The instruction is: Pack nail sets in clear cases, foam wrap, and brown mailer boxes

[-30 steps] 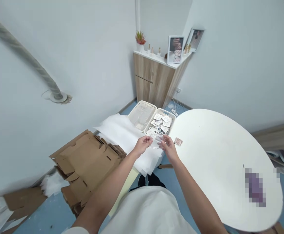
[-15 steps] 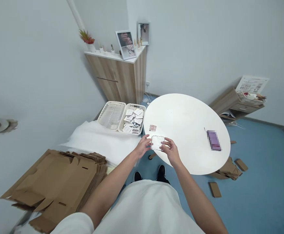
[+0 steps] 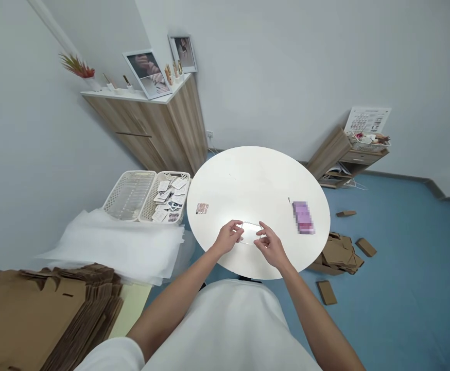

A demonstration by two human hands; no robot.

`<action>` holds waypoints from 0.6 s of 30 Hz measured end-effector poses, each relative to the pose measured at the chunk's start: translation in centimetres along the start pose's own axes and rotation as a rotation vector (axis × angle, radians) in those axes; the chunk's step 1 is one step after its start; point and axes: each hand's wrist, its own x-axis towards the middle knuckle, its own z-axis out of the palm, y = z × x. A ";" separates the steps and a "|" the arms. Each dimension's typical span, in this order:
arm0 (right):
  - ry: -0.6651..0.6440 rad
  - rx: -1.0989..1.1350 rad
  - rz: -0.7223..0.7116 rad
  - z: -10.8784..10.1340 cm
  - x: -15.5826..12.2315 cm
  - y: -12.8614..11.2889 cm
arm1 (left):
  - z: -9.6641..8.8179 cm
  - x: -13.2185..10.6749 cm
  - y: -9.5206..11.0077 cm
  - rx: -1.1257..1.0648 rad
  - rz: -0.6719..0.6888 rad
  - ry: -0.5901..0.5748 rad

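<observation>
Between my two hands is a small, flat, clear rectangular piece with a shiny edge (image 3: 251, 233), perhaps a plastic case, over the near part of the white oval table (image 3: 256, 167). My left hand (image 3: 228, 237) grips its left side with fingers and thumb. On its right side, my right hand (image 3: 272, 246) pinches the edge in the same way. Light glares off the white surface behind it, so I cannot tell whether anything is inside. A small set of pinkish false nails (image 3: 202, 208) lies on the table to the left.
Left of the table stand a basket of clear plastic pieces (image 3: 128, 198) and another of white cards (image 3: 167, 198). White sheets (image 3: 117, 242) and stacked flat cardboard (image 3: 39, 314) lie nearer. A blurred purple item (image 3: 303, 216) is on the table's right; cardboard boxes (image 3: 336, 252) sit on the floor.
My view has turned right and moved nearer the table, so the baskets and cardboard shift left. Both hands still hold the clear piece, now over the table rather than at its edge.
</observation>
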 end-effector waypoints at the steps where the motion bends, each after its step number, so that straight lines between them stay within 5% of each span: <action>1: -0.036 -0.015 -0.014 -0.8 0.0 0.4 | 0.8 0.3 -0.1 0.006 0.003 0.001; 9: -0.215 -0.311 -0.129 -4.2 0.7 2.2 | 4.4 1.3 -0.8 0.018 -0.045 0.001; 18: -0.110 -0.275 -0.195 -5.1 1.7 2.9 | 3.6 1.4 0.9 0.219 0.003 -0.188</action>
